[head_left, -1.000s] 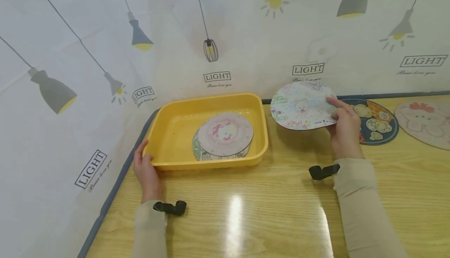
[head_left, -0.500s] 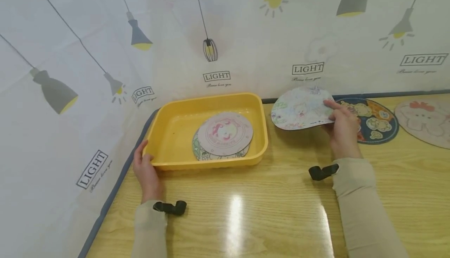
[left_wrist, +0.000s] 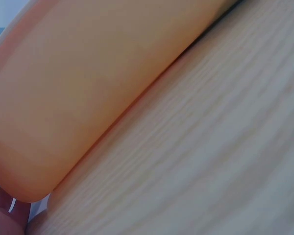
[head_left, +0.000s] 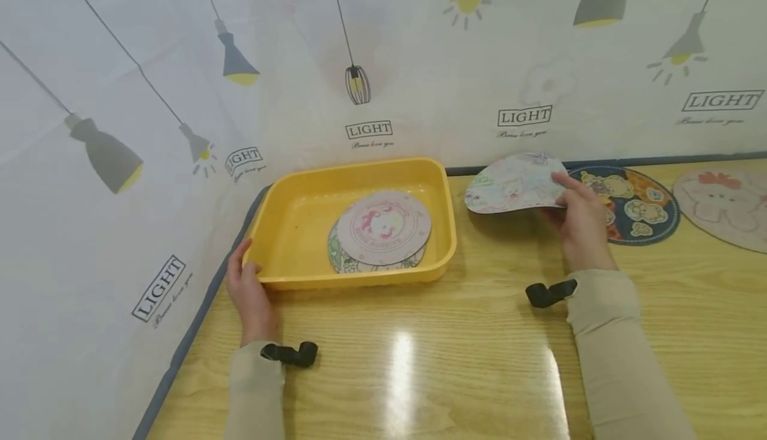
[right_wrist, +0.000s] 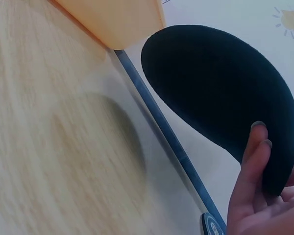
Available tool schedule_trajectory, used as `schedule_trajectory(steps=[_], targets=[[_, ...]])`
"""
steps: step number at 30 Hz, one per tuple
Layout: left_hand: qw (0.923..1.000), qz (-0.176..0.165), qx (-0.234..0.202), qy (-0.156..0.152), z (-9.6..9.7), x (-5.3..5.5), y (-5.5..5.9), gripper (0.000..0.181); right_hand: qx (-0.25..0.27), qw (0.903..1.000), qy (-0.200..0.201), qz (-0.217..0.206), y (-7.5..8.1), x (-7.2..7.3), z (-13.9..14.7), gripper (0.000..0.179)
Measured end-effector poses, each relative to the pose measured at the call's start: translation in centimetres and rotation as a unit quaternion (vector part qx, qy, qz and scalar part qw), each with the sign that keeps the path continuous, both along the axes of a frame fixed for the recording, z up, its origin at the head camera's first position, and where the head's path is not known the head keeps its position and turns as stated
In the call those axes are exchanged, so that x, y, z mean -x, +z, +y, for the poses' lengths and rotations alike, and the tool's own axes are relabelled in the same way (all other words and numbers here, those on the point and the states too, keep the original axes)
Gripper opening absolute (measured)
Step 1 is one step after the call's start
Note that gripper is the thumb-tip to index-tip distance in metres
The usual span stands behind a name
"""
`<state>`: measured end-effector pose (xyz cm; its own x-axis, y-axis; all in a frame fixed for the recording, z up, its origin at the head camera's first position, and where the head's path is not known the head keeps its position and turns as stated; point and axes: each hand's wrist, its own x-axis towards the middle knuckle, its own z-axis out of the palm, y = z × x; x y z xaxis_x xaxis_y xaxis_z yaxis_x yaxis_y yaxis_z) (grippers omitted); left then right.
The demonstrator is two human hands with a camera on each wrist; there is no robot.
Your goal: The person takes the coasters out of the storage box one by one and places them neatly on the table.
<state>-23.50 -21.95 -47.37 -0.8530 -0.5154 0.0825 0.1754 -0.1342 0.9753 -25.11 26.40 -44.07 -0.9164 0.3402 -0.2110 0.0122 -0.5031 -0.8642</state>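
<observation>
My left hand (head_left: 250,297) grips the near left corner of a yellow plastic tray (head_left: 353,281), thumb at the rim and fingers along the outer side. Inside the tray a pale pink round mouse pad (head_left: 383,227) overlaps a green-and-white patterned one (head_left: 335,253). To the tray's right, my right hand (head_left: 584,227) pinches the right edge of a white round mouse pad (head_left: 509,184) with coloured drawings, thumb above and fingers below. This pad is raised over the table and bends; its black underside (right_wrist: 210,83) and its shadow show in the right wrist view.
Right of the right hand, a dark blue round mouse pad (head_left: 647,214) and a pink one with a rabbit face (head_left: 725,207) lie on the wooden table (head_left: 467,360). A white curtain (head_left: 419,60) printed with lamps stands along the back and left edges.
The white mouse pad has tilted and bent more, its far edge coming slightly lower, as my right hand shifted a little left. My left hand and the tray stayed put.
</observation>
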Motion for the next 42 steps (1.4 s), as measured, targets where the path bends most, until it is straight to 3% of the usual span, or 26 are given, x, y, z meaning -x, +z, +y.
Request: schedule_trajectory(steps=[10, 19, 27, 32, 42], targets=[[1.0, 0.002, 0.006, 0.005, -0.1, 0.2, -0.1, 0.048, -0.048, 0.9965, 0.068, -0.002, -0.5, 0.0, -0.4, 0.052], [0.9999, -0.006, 0.003, 0.01, -0.2, 0.2, -0.2, 0.048, -0.086, 0.9891, 0.116, -0.028, -1.0, -0.1, -0.1, 0.052], [0.9998, -0.014, 0.013, 0.01, -0.1, 0.2, -0.1, 0.047, -0.097, 0.9883, 0.109, -0.045, -0.9, -0.4, 0.3, 0.049], [0.9998, -0.015, 0.009, 0.012, 0.1, 0.2, 0.0, 0.047, -0.071, 0.9879, 0.131, -0.043, -0.9, -0.5, 0.8, 0.051], [0.9999, -0.009, 0.0, 0.01, 0.1, 0.1, 0.2, 0.047, -0.105, 0.9804, 0.156, -0.059, -1.5, -0.5, 1.3, 0.054]])
